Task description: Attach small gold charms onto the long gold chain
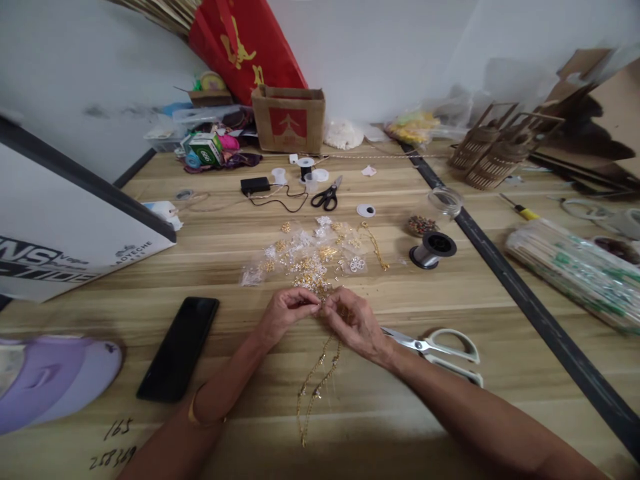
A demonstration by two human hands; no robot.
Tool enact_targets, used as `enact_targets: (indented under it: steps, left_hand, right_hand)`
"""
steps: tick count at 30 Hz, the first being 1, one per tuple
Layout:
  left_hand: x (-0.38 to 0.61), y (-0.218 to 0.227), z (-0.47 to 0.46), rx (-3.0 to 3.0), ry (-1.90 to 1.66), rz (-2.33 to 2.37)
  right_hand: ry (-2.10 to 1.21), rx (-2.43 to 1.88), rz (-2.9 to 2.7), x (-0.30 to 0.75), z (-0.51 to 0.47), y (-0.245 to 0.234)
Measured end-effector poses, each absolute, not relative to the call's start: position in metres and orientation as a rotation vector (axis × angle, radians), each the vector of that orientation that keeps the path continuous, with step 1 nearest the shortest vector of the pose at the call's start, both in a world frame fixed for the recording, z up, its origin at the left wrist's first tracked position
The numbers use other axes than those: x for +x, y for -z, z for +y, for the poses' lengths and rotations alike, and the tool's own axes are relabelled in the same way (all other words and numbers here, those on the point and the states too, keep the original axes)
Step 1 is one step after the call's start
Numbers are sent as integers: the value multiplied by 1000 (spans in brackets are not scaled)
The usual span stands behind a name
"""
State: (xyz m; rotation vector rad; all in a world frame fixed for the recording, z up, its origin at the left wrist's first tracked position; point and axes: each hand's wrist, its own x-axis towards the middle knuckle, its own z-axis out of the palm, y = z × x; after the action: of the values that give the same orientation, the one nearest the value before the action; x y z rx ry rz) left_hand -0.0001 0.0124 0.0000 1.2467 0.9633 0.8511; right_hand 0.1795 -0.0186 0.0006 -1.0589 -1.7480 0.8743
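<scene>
My left hand (290,312) is closed in a pinch, its thumb and forefinger meeting the fingertips of my right hand (357,323). Whatever tiny piece lies between the left fingertips is too small to make out. A gold chain (320,387) with small shiny charms runs down from under my right hand, which is curled and pinching it, and lies in a long loop on the wooden table (260,427). Just beyond the fingertips spreads a pile of gold and silver beads and findings (313,270), partly in small clear bags. White-handled scissors (435,350) lie beside my right wrist, partly behind the forearm.
A black phone (179,350) lies left of my left forearm. Right of the beads are a short gold chain (375,247), a wire spool (433,250) and a bowl of beads (421,225). Black scissors (327,195) lie farther back. A white box (75,227) stands left.
</scene>
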Motion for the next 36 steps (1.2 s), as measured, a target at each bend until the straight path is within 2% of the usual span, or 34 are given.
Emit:
enact_targets:
  steps: [36]
  left_hand:
    - [-2, 2, 13, 1212, -843, 892]
  right_hand:
    - [-891, -1076, -1760, 181, -20, -3]
